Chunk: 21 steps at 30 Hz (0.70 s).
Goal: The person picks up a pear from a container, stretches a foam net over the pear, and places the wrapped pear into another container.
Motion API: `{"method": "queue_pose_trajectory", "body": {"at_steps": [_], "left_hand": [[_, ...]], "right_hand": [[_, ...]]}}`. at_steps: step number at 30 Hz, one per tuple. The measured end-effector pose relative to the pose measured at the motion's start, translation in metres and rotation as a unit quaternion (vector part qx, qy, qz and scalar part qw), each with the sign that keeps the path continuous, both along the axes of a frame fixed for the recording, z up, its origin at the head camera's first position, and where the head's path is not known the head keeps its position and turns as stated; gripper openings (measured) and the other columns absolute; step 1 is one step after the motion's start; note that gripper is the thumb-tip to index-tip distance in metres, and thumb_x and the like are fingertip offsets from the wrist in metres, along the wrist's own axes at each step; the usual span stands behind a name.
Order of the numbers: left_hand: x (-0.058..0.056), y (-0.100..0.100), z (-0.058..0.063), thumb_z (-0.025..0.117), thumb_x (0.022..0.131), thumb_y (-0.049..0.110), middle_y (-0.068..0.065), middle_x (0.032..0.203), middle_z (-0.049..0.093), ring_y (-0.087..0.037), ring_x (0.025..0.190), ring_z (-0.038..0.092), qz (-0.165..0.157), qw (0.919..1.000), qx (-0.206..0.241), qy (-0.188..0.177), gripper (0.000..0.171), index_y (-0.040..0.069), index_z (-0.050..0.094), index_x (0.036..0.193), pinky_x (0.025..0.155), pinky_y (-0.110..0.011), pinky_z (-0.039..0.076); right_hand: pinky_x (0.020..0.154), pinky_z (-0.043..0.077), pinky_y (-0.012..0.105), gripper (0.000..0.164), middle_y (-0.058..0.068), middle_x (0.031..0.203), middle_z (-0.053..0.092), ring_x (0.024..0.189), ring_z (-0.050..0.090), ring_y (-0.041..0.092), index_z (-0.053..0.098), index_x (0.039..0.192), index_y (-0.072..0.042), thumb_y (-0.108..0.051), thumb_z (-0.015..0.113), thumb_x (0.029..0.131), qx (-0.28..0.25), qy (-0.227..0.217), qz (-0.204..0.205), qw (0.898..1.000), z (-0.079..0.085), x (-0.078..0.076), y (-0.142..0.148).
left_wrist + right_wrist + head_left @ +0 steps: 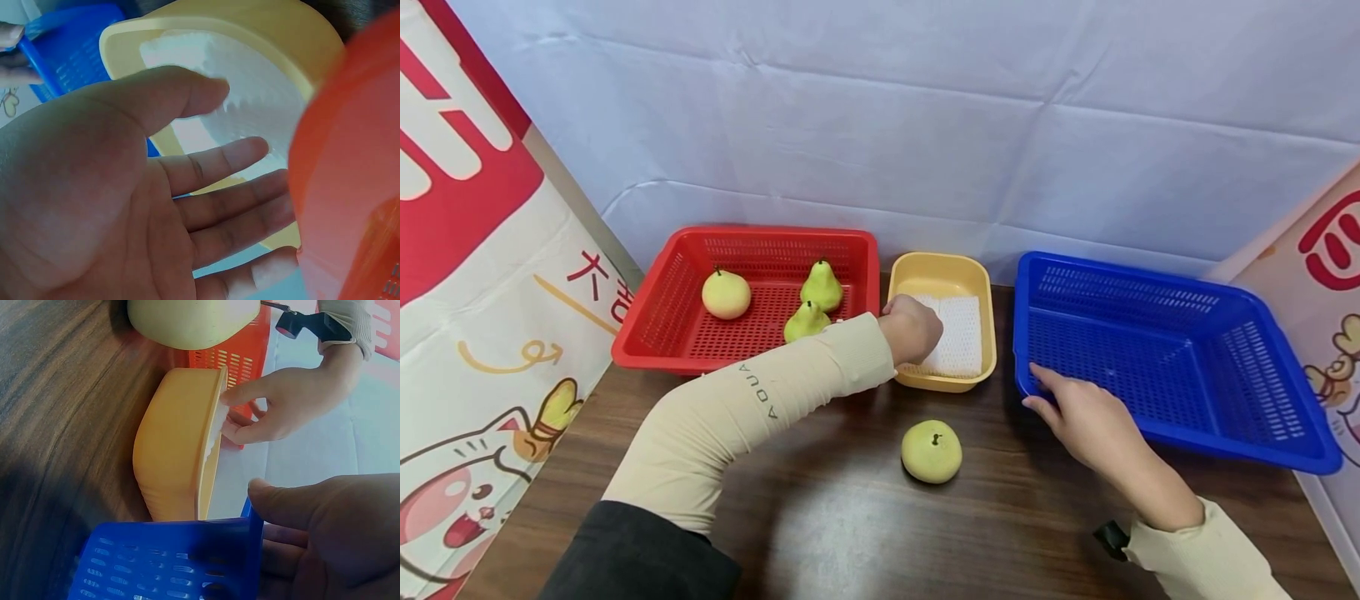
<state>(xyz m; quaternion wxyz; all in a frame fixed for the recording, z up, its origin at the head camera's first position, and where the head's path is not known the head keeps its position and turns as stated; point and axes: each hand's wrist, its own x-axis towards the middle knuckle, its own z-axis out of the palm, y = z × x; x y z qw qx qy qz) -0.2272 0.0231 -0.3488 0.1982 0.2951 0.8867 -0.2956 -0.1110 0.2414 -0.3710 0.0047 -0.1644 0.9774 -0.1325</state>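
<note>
The right hand (1086, 421) pinched the rim of the blue basket (1138, 354). The head view hid the fingers of the left hand (913, 329); both wrist views showed them parted from the thumb, holding nothing, above white netting (961, 333) in the yellow tray (943, 283). The red basket (767, 308) crowded that side; table (820, 533) stretched around the round pear (932, 452) in front.

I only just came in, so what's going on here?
A person's left hand is at the yellow tray, fingers extended over white netting and not gripping it. The right hand grips the blue basket by its rim. A round fruit sits on the table; a second fruit and two pears lie in the red basket.
</note>
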Motion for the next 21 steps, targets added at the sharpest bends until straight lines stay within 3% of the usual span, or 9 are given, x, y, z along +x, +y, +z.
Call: {"method": "queue_pose_trajectory", "body": {"at_steps": [7,12,17,21], "left_hand": [[-0.0004,-0.001,0.0026,0.056,0.1,0.016,0.001,0.114,0.068,-0.016,0.093,0.062,0.006,0.9999,0.008,0.007,0.026,0.017,0.069,0.122,0.08,-0.037,0.054],[-0.002,-0.0016,0.0025,0.053,0.102,0.017,0.002,0.106,0.068,-0.013,0.083,0.058,-0.007,0.9994,0.026,0.02,0.022,0.017,0.071,0.115,0.072,-0.034,0.053],[-0.0048,-0.0022,0.0038,0.05,0.103,0.016,0.003,0.096,0.065,-0.012,0.074,0.052,-0.001,0.9986,0.043,0.032,0.022,0.017,0.07,0.111,0.063,-0.031,0.046],[-0.0079,-0.0034,0.0055,0.051,0.103,0.019,0.002,0.094,0.065,-0.013,0.073,0.052,0.001,0.9979,0.051,0.04,0.02,0.017,0.069,0.112,0.064,-0.03,0.047]], "right_hand": [[0.074,0.054,0.06,0.05,0.031,0.121,0.066,0.099,0.068,0.046,0.057,0.138,0.007,-0.022,0.068,0.098,-0.002,-0.003,0.0,1.0,-0.0003,-0.0001,0.0002],[0.073,0.054,0.06,0.05,0.031,0.121,0.066,0.098,0.069,0.045,0.057,0.139,0.006,-0.023,0.068,0.099,-0.003,-0.007,-0.002,1.0,-0.0001,-0.0003,0.0003],[0.075,0.054,0.06,0.051,0.03,0.123,0.066,0.099,0.068,0.046,0.057,0.139,0.006,-0.023,0.068,0.099,-0.001,-0.01,-0.003,1.0,0.0,-0.0007,0.0001],[0.075,0.054,0.06,0.051,0.031,0.123,0.065,0.1,0.068,0.046,0.057,0.139,0.006,-0.023,0.067,0.099,0.001,-0.012,-0.002,1.0,0.0003,-0.0008,0.0]]}}
